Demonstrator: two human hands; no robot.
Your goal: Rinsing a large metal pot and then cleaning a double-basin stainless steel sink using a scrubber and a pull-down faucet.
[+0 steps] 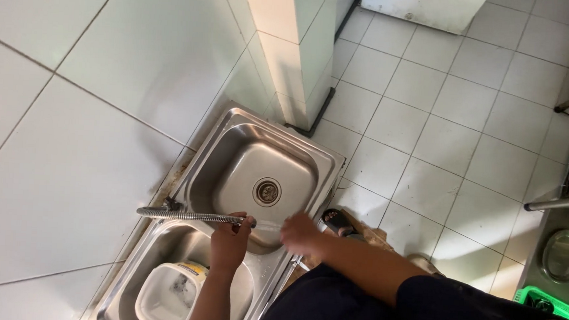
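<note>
Over the double-bowl stainless steel sink [234,122], the left hand [229,241] has its fingers wrapped round the end of a ribbed, flexible metal faucet hose [187,216] that reaches across the divider between the bowls. The right hand [300,233] is blurred at the sink's front edge, where the hose's water runs; its fingers cannot be told. A white plastic tub [164,298] fills the near bowl. The far bowl, with its round drain [267,191], lies open.
</note>
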